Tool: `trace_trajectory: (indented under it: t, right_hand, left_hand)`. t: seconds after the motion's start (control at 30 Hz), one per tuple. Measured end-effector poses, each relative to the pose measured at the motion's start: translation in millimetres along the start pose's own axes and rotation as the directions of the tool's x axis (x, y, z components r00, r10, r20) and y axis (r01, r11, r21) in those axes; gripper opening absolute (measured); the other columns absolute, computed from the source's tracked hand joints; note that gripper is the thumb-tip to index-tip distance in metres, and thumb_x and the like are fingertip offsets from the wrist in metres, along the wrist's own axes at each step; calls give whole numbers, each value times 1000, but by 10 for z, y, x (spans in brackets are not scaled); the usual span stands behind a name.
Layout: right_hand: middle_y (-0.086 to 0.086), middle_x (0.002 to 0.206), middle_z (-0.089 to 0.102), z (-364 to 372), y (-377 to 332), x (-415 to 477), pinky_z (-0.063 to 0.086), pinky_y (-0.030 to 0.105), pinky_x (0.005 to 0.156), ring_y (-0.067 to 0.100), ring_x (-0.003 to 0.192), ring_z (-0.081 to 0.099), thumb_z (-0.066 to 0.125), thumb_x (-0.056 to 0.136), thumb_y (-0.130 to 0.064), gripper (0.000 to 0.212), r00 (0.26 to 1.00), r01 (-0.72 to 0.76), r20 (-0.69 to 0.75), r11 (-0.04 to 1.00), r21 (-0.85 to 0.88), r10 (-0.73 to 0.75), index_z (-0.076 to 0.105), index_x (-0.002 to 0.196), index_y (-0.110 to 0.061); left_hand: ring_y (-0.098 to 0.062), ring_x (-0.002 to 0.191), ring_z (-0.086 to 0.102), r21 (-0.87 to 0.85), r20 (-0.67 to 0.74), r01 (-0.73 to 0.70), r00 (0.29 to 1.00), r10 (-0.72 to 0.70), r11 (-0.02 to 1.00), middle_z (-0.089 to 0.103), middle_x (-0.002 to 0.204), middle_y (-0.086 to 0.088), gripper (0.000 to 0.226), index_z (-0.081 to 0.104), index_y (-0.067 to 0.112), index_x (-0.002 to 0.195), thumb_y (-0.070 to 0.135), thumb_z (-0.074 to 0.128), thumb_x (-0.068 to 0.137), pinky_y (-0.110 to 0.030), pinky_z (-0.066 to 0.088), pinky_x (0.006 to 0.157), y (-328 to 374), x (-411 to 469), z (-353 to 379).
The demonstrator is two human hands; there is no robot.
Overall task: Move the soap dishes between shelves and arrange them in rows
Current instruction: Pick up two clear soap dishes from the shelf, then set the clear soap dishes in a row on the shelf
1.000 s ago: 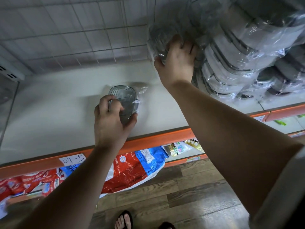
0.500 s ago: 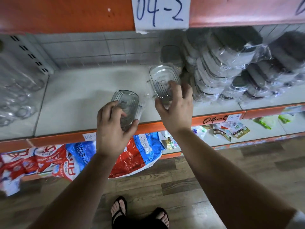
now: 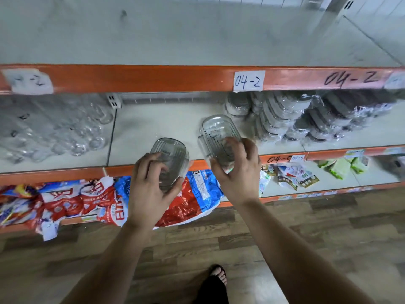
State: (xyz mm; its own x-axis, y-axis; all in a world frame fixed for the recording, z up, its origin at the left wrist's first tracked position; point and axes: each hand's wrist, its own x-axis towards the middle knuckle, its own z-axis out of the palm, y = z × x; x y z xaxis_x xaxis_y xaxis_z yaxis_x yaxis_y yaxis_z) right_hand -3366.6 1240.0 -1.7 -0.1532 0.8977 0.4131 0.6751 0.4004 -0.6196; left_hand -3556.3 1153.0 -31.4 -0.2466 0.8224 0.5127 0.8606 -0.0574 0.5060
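Soap dish (image 3: 169,154), clear ribbed oval plastic, gripped in our left hand (image 3: 151,189); twin dish (image 3: 215,132) gripped in our right hand (image 3: 237,172); both above middle white shelf's (image 3: 153,121) near edge. Wrapped grey stack (image 3: 285,119) at right unmoved; we judge task barely begun.

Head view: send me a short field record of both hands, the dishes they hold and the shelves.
left hand: grips left dish at the front edge of the middle shelf
right hand: grips right dish, higher, over that shelf's front
wrapped stacks: on middle shelf, right of both hands
top shelf: label reads 04-2
bags: red and blue, on the shelf below
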Motion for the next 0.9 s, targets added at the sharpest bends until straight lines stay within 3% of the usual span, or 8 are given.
trace_trajectory:
  t: [0.17, 0.3, 0.43, 0.53, 0.73, 0.9]
  right_hand:
    - [11, 118, 51, -179, -584, -322, 49, 52, 85, 33, 103, 55, 65, 78, -39, 47, 998, -11, -56, 999, 47, 14, 63, 118, -15]
    - [11, 125, 48, -269, -1059, -486, 49, 52, 88, 31, 113, 52, 66, 78, -41, 50, 994, -9, -104, 997, 79, 17, 61, 121, -18]
    - [12, 127, 46, -314, -1456, -460, 49, 51, 89, 27, 118, 48, 66, 80, -41, 52, 986, 55, -160, 993, 108, -38, 61, 124, -15]
    - [14, 128, 46, -302, -1710, -298, 49, 50, 90, 26, 118, 45, 66, 79, -40, 52, 980, 83, -189, 991, 108, -62, 61, 123, -13]
    - [14, 123, 52, -196, -2097, 136, 48, 48, 93, 32, 112, 53, 62, 77, -45, 52, 984, 125, -140, 988, 91, -112, 64, 120, -16]
    - [18, 125, 55, -11, -2209, 629, 45, 52, 99, 37, 114, 55, 59, 71, -47, 56, 995, 99, 14, 991, 89, -101, 69, 118, -18]
  left_hand:
    - [-33, 113, 57, -28, -23, -64, 998, 63, 998, 58, 118, -16, 47, 63, -1, 96, 44, 67, 85, -43, 49, 98, -29, -170, -671]
    - [-32, 115, 56, -27, -45, -135, 990, 134, 990, 58, 120, -15, 47, 65, -1, 101, 43, 69, 85, -45, 49, 98, -82, -260, -1193]
    - [-32, 114, 58, 7, -122, -219, 968, 218, 976, 60, 118, -16, 49, 66, -2, 101, 45, 66, 89, -49, 51, 95, -184, -190, -1693]
    - [-32, 115, 57, 49, -186, -253, 948, 257, 966, 61, 118, -17, 44, 61, 4, 104, 43, 69, 87, -45, 50, 99, -299, -34, -2007]
    - [-34, 119, 55, 104, -244, -133, 957, 155, 986, 61, 122, -16, 46, 66, 0, 103, 40, 72, 83, -40, 46, 103, -614, 377, -2407]
    - [-36, 116, 54, 169, -162, -79, 981, 107, 982, 60, 123, -16, 55, 62, 0, 117, 47, 62, 87, -42, 43, 103, -971, 847, -2522]
